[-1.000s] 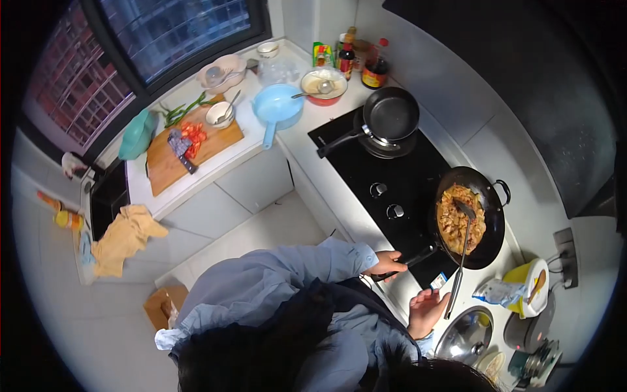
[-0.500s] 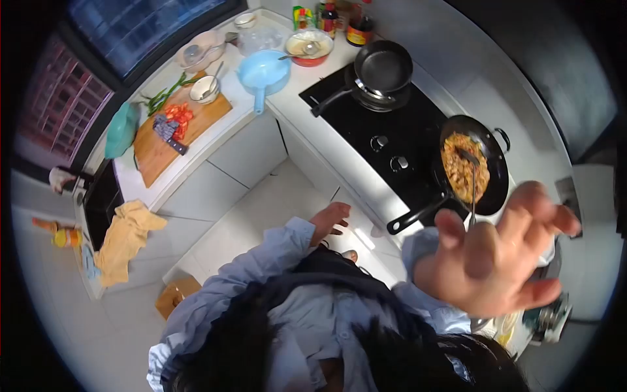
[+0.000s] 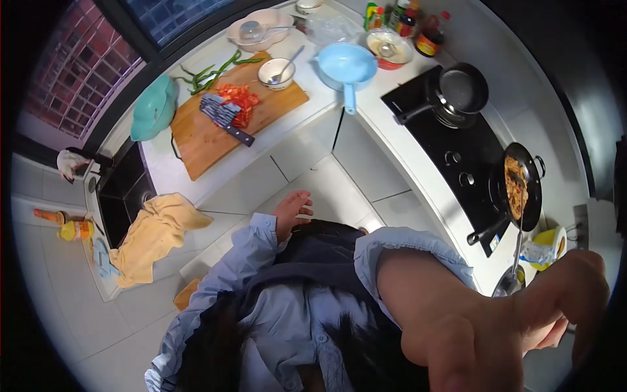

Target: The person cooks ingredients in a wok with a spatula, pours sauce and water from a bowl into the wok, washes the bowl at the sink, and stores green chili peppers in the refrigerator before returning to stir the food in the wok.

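Observation:
My right hand (image 3: 522,320) is raised very close to the camera, its fingers apart and curled at the tips, with nothing seen in it. Beyond it sits a wok (image 3: 532,196) with cooked food (image 3: 515,186) inside. A spatula (image 3: 519,238) leans over the wok's rim, its handle reaching down towards a dark ladle-like utensil near my wrist. My left hand (image 3: 292,212) hangs in front of my body, fingers apart and empty, below the counter edge. Nearest to it is the cutting board (image 3: 274,114), holding chopped tomatoes (image 3: 241,101) and a patterned knife (image 3: 225,119).
A smaller pan (image 3: 464,88) stands on the black stove (image 3: 428,140). Along the counter are a blue strainer-like pan (image 3: 346,65), a white bowl (image 3: 276,74), green peppers (image 3: 215,75), a teal basin (image 3: 154,108) and sauce bottles (image 3: 431,36). A yellow cloth (image 3: 157,228) drapes over the sink edge.
My view has turned left, so the counter and stove appear further right. My right hand has come nearer the camera and lower in view. My left hand stays low and empty.

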Demonstrator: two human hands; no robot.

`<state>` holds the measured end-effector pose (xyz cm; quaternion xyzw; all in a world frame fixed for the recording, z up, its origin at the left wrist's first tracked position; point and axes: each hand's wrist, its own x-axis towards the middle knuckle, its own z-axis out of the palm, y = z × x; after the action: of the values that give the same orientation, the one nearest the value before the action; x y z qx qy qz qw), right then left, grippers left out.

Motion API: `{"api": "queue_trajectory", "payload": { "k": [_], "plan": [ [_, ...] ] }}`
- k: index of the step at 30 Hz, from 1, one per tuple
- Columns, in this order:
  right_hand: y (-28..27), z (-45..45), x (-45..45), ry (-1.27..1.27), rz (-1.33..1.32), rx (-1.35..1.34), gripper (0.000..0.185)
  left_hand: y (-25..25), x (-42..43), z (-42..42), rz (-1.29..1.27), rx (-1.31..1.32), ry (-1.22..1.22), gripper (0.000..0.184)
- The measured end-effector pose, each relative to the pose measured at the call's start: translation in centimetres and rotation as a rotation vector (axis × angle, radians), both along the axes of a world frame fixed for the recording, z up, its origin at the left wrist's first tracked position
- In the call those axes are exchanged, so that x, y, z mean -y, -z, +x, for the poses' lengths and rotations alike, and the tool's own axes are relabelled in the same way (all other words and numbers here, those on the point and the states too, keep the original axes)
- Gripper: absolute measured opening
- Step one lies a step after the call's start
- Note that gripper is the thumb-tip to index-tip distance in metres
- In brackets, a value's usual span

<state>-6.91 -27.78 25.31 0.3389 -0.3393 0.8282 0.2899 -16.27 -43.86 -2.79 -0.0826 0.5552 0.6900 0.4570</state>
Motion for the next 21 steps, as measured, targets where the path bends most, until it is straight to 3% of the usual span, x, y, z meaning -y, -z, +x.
{"api": "queue_trajectory", "payload": {
  "k": [11, 15, 19, 21],
  "plan": [
    [0.8, -8.8, 2.6, -0.168, -0.001, 0.032, 0.036, 1.4, 5.4, -6.3, -0.006, 0.0, -0.308, 0.039],
    [0.8, -13.1, 1.1, -0.258, -0.022, 0.014, 0.035, 1.5, 6.9, -10.8, -0.09, -0.063, -0.577, 0.038],
    [0.7, -15.6, -2.0, -0.336, -0.031, 0.01, 0.034, 4.0, 7.2, -15.7, -0.341, -0.123, -0.751, 0.039],
    [0.7, -17.7, -3.3, -0.36, -0.031, 0.02, 0.033, 7.6, 7.6, -18.5, -0.663, -0.327, -0.744, 0.048]
  ]
}}
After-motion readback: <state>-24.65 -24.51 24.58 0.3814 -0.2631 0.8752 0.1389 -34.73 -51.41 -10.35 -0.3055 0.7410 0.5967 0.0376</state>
